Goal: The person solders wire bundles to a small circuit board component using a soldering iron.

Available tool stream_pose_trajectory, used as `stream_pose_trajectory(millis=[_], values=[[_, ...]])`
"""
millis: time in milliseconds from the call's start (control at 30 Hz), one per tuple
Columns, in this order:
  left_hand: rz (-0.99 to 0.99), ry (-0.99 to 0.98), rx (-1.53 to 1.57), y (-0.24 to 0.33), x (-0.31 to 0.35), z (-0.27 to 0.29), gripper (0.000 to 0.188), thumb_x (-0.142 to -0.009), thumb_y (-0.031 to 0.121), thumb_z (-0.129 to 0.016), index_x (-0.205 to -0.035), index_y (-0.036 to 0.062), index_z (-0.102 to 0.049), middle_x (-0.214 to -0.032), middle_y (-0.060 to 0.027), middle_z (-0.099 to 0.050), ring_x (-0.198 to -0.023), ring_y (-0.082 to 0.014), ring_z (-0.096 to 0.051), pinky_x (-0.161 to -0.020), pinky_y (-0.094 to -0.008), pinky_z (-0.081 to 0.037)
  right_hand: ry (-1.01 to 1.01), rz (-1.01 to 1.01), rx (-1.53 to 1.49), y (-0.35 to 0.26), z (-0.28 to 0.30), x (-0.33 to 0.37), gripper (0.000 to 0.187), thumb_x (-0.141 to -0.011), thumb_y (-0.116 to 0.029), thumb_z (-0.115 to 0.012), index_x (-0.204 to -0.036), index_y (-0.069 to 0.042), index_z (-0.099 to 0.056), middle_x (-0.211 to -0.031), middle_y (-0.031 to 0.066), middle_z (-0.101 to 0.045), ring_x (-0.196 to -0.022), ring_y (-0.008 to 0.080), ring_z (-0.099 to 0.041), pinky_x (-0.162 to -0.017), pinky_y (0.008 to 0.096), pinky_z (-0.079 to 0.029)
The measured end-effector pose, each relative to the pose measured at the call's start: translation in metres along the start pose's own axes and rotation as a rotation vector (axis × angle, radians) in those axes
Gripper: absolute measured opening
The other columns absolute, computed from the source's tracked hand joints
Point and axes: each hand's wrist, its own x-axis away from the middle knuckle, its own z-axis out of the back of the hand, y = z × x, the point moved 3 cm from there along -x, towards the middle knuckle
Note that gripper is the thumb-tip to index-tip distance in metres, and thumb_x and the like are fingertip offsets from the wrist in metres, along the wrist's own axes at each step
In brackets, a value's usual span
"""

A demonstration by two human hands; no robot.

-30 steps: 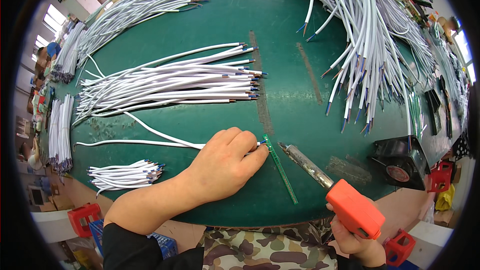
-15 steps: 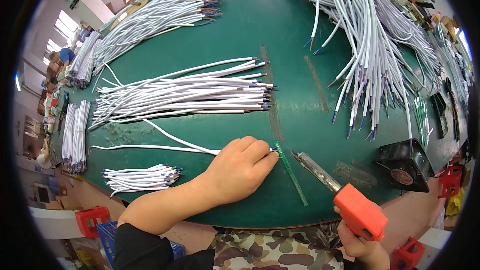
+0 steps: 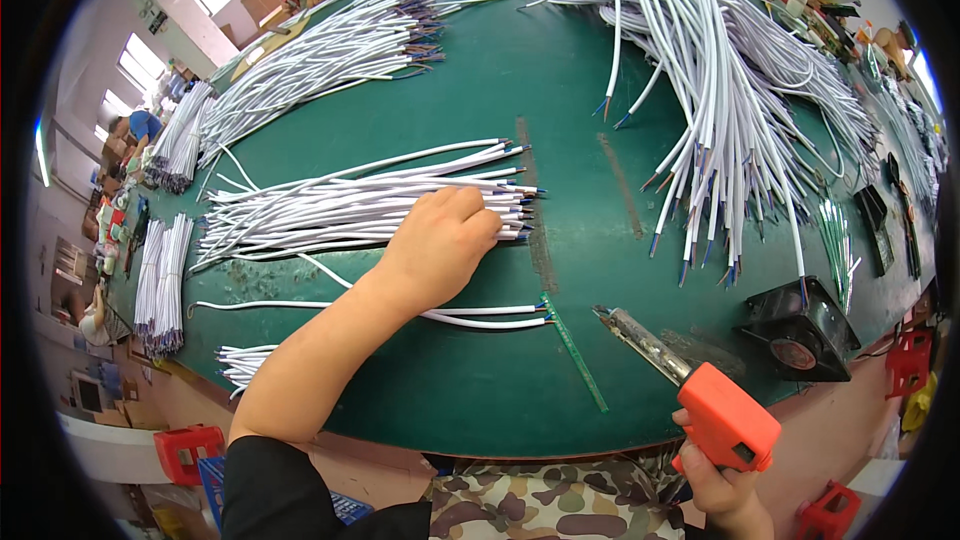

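Note:
My left hand (image 3: 445, 240) is over the near side of a bundle of white cables (image 3: 330, 195). Its fingers curl down around a cable near the stripped ends; the fingertips are partly hidden. Close to my forearm, two white cables (image 3: 490, 317) lie with their blue and brown wire ends against the top of a narrow green circuit board strip (image 3: 575, 355). My right hand (image 3: 715, 480) grips a soldering gun (image 3: 725, 415) by its red-orange handle. The metal barrel points up and left, its tip a little right of the strip and apart from it.
A short cable bunch (image 3: 240, 365) lies partly behind my left forearm. A large cable heap (image 3: 720, 130) hangs across the right side, by a black fan (image 3: 800, 330). More bundles (image 3: 330, 60) lie far left. Two people sit across the green table (image 3: 500, 70).
My left hand has left the cable ends at the green strip and moved up and left onto the bundle. The soldering gun stays in my right hand, nearly in place.

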Motion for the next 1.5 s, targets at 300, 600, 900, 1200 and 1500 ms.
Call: stream_pose_trajectory(millis=[300,600,900,1200,1500], values=[[0.021,-0.054,0.629,0.041,-0.003,0.039,0.031,-0.090,-0.003,-0.066,-0.119,0.0065,-0.067,-0.089,-0.0102,-0.057,-0.077,-0.0270,-0.057,-0.071,-0.0367,-0.049,0.100,-0.175,-0.185,0.003,0.005,0.003,0.045,-0.087,-0.008,-0.064,-0.129,0.006,-0.054,-0.111,0.0164,-0.069,-0.069,0.0123,-0.059,-0.064,0.0287,-0.051],[0.083,-0.212,0.884,0.060,0.014,0.026,0.041,-0.092,-0.006,-0.061,-0.131,0.0067,-0.061,-0.090,-0.0052,-0.058,-0.075,-0.0166,-0.056,-0.068,-0.0307,-0.047,0.067,-0.198,-0.228,0.002,0.006,0.006,0.047,-0.087,-0.009,-0.065,-0.130,0.006,-0.053,-0.113,0.0166,-0.068,-0.070,0.0120,-0.059,-0.065,0.0286,-0.051],[0.179,-0.169,0.697,0.076,0.032,0.020,0.035,-0.090,-0.001,-0.066,-0.124,0.0040,-0.059,-0.088,-0.0102,-0.061,-0.075,-0.0242,-0.063,-0.068,-0.0345,-0.053,0.032,-0.201,-0.209,0.004,0.002,0.005,0.045,-0.090,-0.013,-0.069,-0.128,0.006,-0.055,-0.112,0.0165,-0.068,-0.068,0.0119,-0.058,-0.064,0.0285,-0.050],[-0.115,0.094,0.264,0.090,0.042,0.002,0.027,-0.075,0.001,-0.074,-0.101,0.0060,-0.072,-0.085,-0.0043,-0.059,-0.071,-0.0234,-0.057,-0.059,-0.0355,-0.047,-0.063,-0.261,-0.122,0.008,0.003,0.007,0.038,-0.091,-0.011,-0.068,-0.123,0.008,-0.060,-0.089,0.0098,-0.068,-0.064,0.0124,-0.057,-0.063,0.0272,-0.048],[-0.098,0.066,0.263,0.089,0.042,-0.004,0.028,-0.074,0.001,-0.074,-0.103,0.0033,-0.072,-0.083,-0.0041,-0.057,-0.070,-0.0225,-0.054,-0.060,-0.0350,-0.046,-0.173,-0.024,0.230,0.000,-0.007,-0.015,0.027,-0.086,-0.011,-0.068,-0.110,0.002,-0.070,-0.091,0.0099,-0.072,-0.072,0.0173,-0.065,-0.070,0.0331,-0.054]])
